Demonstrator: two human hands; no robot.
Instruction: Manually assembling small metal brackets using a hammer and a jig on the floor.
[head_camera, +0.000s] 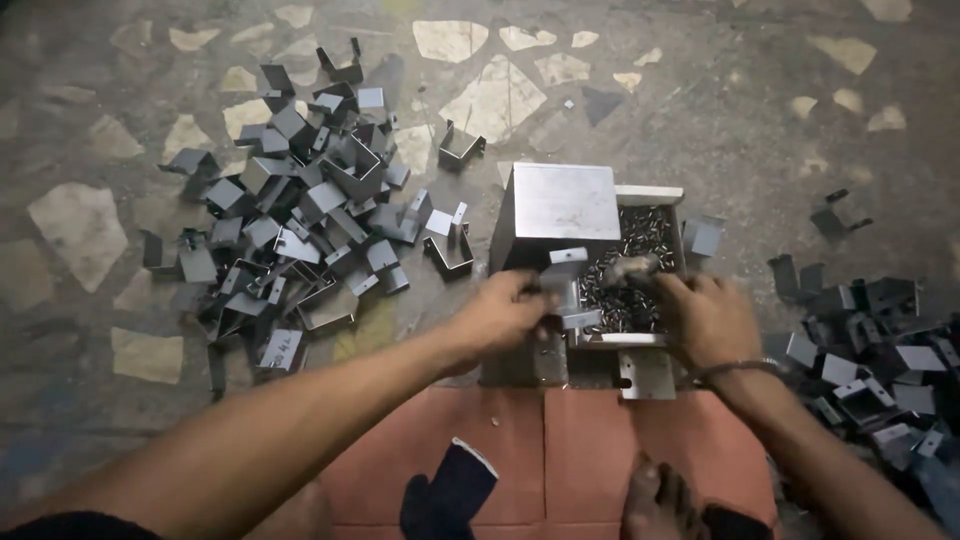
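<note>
From the head view, the left hand (503, 312) pinches a grey bent sheet-metal bracket (570, 288) upright over a shallow metal tray of small dark screws (640, 232). Just beside it, the right hand (708, 318) grips a dark hammer-like tool (628, 268). Heaps of grey brackets (300, 210) lie on the floor beyond the left hand.

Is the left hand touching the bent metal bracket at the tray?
Touching. The head view shows the left hand with its fingers closed around the bent metal bracket, no gap visible between them.
</note>
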